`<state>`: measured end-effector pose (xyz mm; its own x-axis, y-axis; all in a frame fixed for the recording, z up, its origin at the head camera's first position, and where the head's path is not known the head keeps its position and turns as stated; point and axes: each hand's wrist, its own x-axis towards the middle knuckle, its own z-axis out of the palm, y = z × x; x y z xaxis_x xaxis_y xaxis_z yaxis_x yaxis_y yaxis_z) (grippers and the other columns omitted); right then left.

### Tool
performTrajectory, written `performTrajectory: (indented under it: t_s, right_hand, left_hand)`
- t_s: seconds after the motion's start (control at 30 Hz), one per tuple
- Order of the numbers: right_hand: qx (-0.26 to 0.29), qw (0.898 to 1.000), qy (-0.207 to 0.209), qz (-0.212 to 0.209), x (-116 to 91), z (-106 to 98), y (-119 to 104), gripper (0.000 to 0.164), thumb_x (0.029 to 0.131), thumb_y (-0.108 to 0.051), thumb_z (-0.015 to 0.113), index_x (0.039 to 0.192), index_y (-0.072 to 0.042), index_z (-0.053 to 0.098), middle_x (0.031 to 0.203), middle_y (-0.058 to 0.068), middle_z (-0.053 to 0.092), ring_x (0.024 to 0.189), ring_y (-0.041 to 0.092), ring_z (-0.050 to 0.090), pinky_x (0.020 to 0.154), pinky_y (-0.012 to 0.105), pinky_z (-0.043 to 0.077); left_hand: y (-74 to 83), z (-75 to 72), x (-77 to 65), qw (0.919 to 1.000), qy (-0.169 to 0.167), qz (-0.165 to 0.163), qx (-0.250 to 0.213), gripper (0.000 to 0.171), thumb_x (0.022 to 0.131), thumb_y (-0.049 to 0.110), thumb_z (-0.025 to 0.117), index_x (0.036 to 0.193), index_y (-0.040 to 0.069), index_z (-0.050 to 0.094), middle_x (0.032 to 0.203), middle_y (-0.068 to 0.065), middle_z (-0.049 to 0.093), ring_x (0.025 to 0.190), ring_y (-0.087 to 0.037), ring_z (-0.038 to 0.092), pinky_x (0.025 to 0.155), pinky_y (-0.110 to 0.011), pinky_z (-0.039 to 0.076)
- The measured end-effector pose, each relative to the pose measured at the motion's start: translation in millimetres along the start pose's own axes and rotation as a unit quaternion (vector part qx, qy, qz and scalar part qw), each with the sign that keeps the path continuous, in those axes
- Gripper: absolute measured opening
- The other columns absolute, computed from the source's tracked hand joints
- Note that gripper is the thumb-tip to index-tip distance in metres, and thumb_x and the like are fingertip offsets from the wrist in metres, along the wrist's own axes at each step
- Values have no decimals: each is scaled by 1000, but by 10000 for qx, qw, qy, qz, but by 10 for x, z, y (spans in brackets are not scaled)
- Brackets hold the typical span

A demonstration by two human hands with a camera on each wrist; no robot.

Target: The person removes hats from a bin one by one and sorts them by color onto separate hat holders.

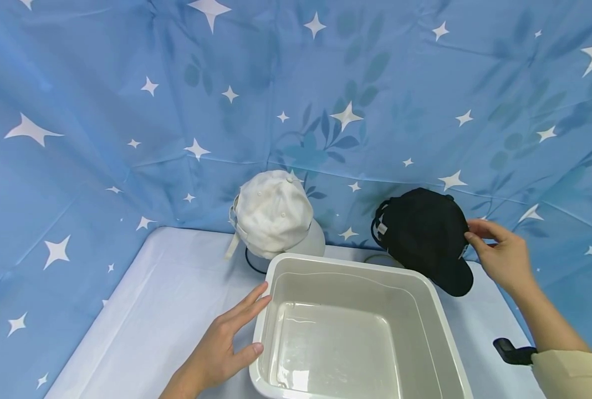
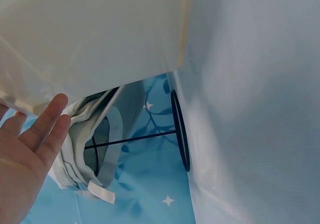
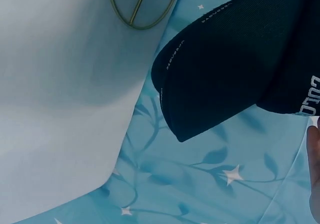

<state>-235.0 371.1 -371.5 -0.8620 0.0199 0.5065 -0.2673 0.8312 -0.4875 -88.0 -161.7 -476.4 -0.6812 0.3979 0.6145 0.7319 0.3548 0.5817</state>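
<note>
A black baseball cap (image 1: 420,233) with drawstring-like loops at its left side hangs above the table's back right, brim tilted down to the right. My right hand (image 1: 505,255) pinches the cap's right edge between thumb and fingertips; in the right wrist view only a strip of that hand (image 3: 315,171) shows, below the white lettering. An off-white plastic tub (image 1: 351,267) stands in front. Against its left rim rest the fingertips and thumb of my left hand (image 1: 221,338), fingers extended. In the left wrist view, that hand (image 2: 30,154) lies along the tub's wall (image 2: 100,34).
A white cap (image 1: 276,213) sits on a black wire stand (image 2: 181,130) behind the tub's left corner. A gold wire stand (image 3: 142,27) has its round base on the white table (image 1: 176,288). A blue star-patterned cloth (image 1: 251,127) hangs close behind the table.
</note>
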Motion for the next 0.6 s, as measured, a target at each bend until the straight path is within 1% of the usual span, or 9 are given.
performTrajectory:
  t_s: [0.07,0.17,0.2,0.3,0.43,0.47,0.53,0.6]
  right_hand:
    - [-16,10000,14,27,-15,0,12,28,101,-6,67,127,5,70,102,12,69,90,-21,46,73,2,39]
    - [-34,9999,-63,150,-44,-1,3,30,102,-9,67,129,5,69,105,14,69,90,-21,45,74,2,38]
    - [-35,9998,-95,192,-53,-3,-5,32,102,-10,66,130,5,68,107,18,68,90,-20,45,74,3,37]
    - [-44,9993,-193,331,-68,-13,-31,37,104,-16,66,135,3,66,115,22,67,91,-20,44,75,3,36]
    - [0,9988,-242,415,-89,-37,-56,42,104,-23,65,139,1,64,127,23,65,94,-19,43,76,4,35]
    - [34,9988,-237,420,-97,-45,-58,42,104,-24,65,138,1,64,127,16,66,94,-19,44,76,4,35]
    - [138,9989,-220,396,-117,-60,-61,42,104,-24,66,138,1,65,123,-2,66,95,-19,45,77,4,36]
    - [215,9990,-212,334,-141,-72,-57,41,103,-23,67,136,1,66,116,-22,61,95,-19,47,76,3,37]
  left_hand:
    - [0,-3,0,10000,-19,0,23,71,88,14,68,155,4,50,165,-16,40,144,-32,50,115,-31,41]
    - [3,-13,-6,10000,-46,-35,78,72,87,13,69,156,6,49,165,-16,40,144,-31,50,114,-32,42]
    - [3,-16,-8,9999,-55,-45,90,72,87,13,69,156,6,49,165,-16,40,144,-32,50,114,-33,43]
    - [5,-28,-8,9999,-71,-65,141,73,86,13,69,156,6,49,165,-16,39,144,-31,50,113,-33,43]
    - [11,-56,10,9998,-74,-2,205,74,87,14,69,156,4,48,165,-17,39,145,-31,48,115,-29,40]
    - [11,-68,19,9997,-66,30,237,74,87,15,69,157,4,47,165,-17,39,145,-31,48,116,-28,38]
    - [7,-96,37,9995,-50,69,299,76,87,15,70,158,4,46,165,-18,39,146,-30,47,117,-25,35]
    - [-3,-132,53,9992,-34,82,401,76,87,16,71,158,5,45,165,-17,39,146,-30,47,118,-24,34]
